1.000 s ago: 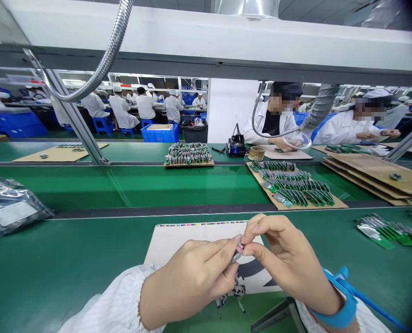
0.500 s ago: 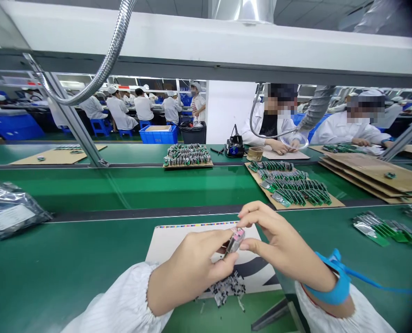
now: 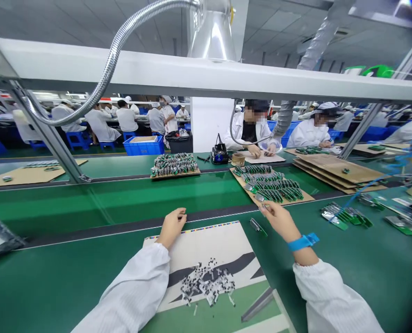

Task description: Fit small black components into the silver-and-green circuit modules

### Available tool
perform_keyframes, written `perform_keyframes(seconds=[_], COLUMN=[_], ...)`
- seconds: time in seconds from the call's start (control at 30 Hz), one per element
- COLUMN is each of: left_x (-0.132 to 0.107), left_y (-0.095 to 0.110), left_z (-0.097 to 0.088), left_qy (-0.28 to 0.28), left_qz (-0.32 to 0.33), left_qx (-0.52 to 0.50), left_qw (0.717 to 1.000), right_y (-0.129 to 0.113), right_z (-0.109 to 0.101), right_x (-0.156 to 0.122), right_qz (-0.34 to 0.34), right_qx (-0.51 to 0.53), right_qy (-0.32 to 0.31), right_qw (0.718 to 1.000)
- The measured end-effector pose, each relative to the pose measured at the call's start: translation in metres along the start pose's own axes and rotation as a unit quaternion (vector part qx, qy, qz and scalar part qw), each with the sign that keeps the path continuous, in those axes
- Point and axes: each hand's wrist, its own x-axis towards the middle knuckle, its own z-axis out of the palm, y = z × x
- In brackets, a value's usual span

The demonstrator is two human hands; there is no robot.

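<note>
Two hands well apart: left hand curled at edge of printed card, nothing visible held; right hand pinched, hold unclear, near green circuit board, stiff, grip by edges. Loose black components piled on card: light, tiny, fragile leads, take by body.

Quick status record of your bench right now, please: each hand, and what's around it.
left hand: left hand, curled over the top edge of the printed card sheet, nothing visible in it
right hand: right hand, fingers pinched, too small to tell whether anything is held; nearest a small green circuit board lying on the green bench
wrist: blue wrist strap on the right wrist
on sheet: pile of small black components
ahead: cardboard sheet of green circuit boards
</note>
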Motion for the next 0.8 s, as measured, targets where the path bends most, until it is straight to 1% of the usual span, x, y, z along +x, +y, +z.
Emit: perform_keyframes(seconds=[0.07,0.1,0.2,0.27,0.4,0.53,0.63,0.8], left_x=[0.007,0.009,0.01,0.009,0.01,0.014,0.016,0.022], left_y=[-0.019,-0.025,-0.035,-0.036,-0.036,-0.036,-0.036,-0.038], left_z=[-0.003,-0.004,-0.01,-0.014,-0.021,-0.026,-0.029,-0.032], left_qy=[0.004,0.005,0.009,0.012,0.019,0.019,0.013,0.015], left_qz=[-0.026,-0.033,-0.039,-0.037,-0.03,-0.037,-0.048,-0.079], left_qx=[-0.004,-0.006,-0.006,-0.008,-0.026,-0.047,-0.056,-0.079], left_qw=[1.0,0.999,0.999,0.999,0.999,0.998,0.997,0.994], right_y=[0.017,0.021,0.021,0.012,-0.009,-0.024,-0.026,-0.02], right_z=[0.013,0.02,0.037,0.044,0.053,0.06,0.066,0.073], right_x=[0.001,0.001,-0.002,-0.006,-0.015,-0.018,-0.017,-0.014], right_qz=[0.028,0.033,0.031,0.03,0.037,0.047,0.061,0.071], right_qx=[-0.057,-0.079,-0.13,-0.161,-0.217,-0.249,-0.258,-0.243], right_qy=[-0.026,-0.042,-0.084,-0.091,-0.086,-0.081,-0.072,-0.065], right_qw=[0.998,0.995,0.987,0.982,0.972,0.964,0.962,0.965])
